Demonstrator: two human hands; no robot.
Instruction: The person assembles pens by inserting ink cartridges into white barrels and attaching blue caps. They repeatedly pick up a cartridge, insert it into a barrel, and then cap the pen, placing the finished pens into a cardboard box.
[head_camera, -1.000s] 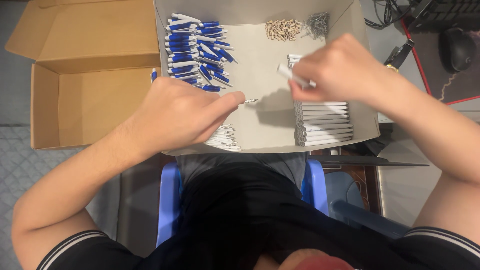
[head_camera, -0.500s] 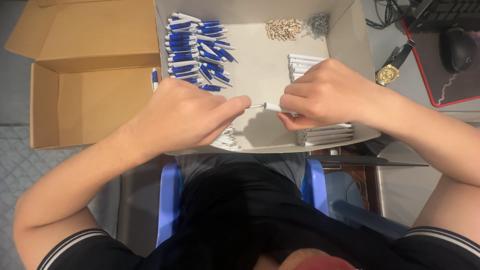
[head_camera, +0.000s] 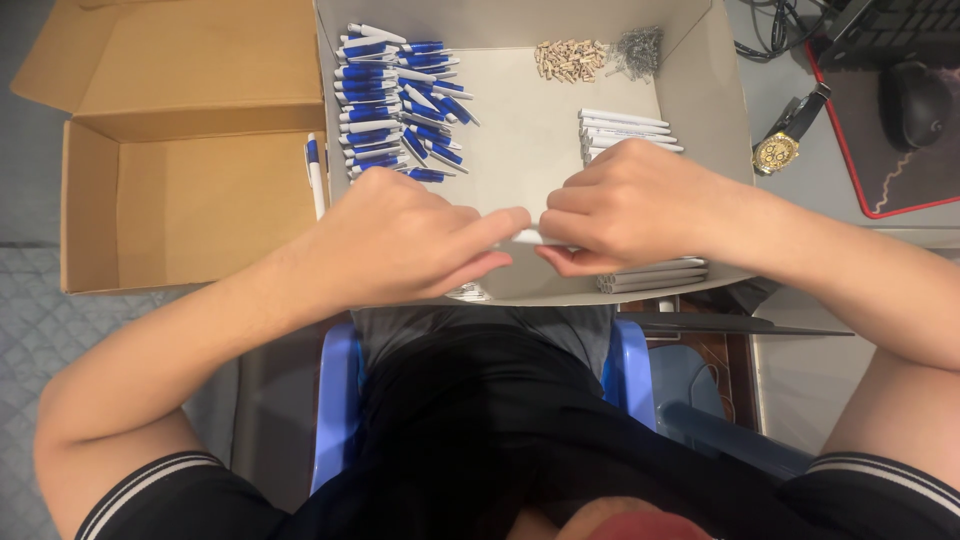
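Hands are meeting over the shallow cardboard tray (head_camera: 700, 90), the left hand (head_camera: 400, 245) and right hand (head_camera: 625, 205) both pinching one thin white pen tube (head_camera: 530, 237) with their fingers, likely to join its parts.

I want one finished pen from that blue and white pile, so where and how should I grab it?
Probably pinch a top pen of the pile at mid-barrel, from above. The pens lie flat, mostly crosswise, so fingers close across the thin barrel. The top ones lie unburied.
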